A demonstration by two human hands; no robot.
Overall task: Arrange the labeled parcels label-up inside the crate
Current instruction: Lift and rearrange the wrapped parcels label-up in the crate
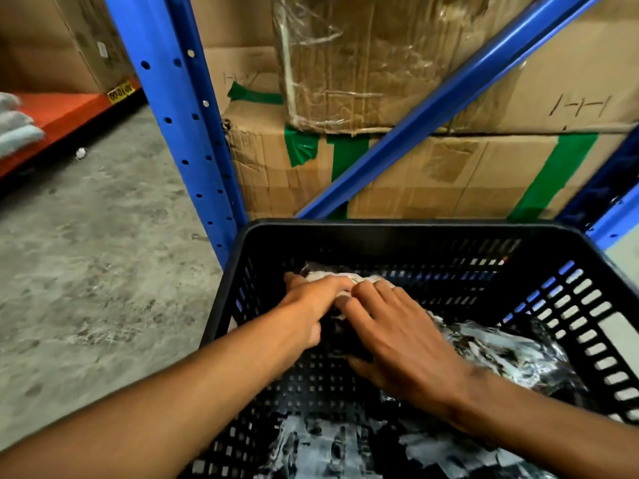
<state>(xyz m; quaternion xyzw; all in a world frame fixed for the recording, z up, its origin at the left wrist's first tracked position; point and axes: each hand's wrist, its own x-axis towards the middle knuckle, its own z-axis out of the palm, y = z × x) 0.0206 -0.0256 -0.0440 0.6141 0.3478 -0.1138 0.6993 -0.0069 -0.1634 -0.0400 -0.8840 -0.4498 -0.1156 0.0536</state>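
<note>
A black slotted plastic crate stands on the floor in front of me. Both my hands are inside it, at the far left part. My left hand and my right hand press together on a dark parcel with a white label, which they mostly hide. A second dark shiny parcel with white patches lies at the right side of the crate. A third one lies at the near edge. Whether the fingers grip the far parcel or only rest on it is blurred.
A blue rack upright and a diagonal blue brace stand right behind the crate, with taped cardboard boxes stacked behind them. Bare concrete floor spreads to the left. An orange shelf beam is at far left.
</note>
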